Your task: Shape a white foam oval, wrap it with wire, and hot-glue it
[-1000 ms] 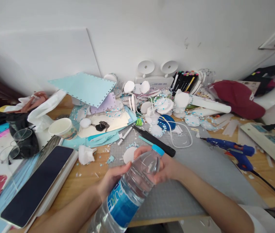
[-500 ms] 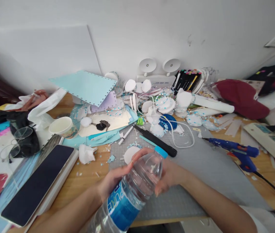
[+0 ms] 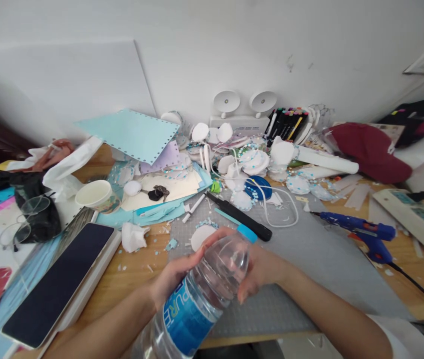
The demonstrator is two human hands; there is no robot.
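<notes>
A large clear plastic water bottle point(image 3: 193, 304) with a blue label and a light blue cap point(image 3: 247, 233) leans up and to the right at the table's front edge. My left hand point(image 3: 182, 271) is wrapped round its upper body from the left, thumb side along the top. From the right, my right hand point(image 3: 257, 271) grips the bottle's shoulder just below the cap, and some of its fingers are hidden behind the plastic. The cap sits on the neck. Under the bottle lies a grey cutting mat point(image 3: 309, 294), with a white paper disc point(image 3: 202, 238) just beyond my left hand.
A blue glue gun point(image 3: 361, 229) lies at the right with its cord trailing forward. At the left are a phone point(image 3: 60, 281) and a paper cup point(image 3: 98, 197). Behind stand a black cutter point(image 3: 240, 217), white paper discs point(image 3: 255, 160), markers point(image 3: 287, 124) and a maroon cap point(image 3: 369, 149).
Both hands keep hold of the bottle, which has barely shifted. The view has moved very slightly.
</notes>
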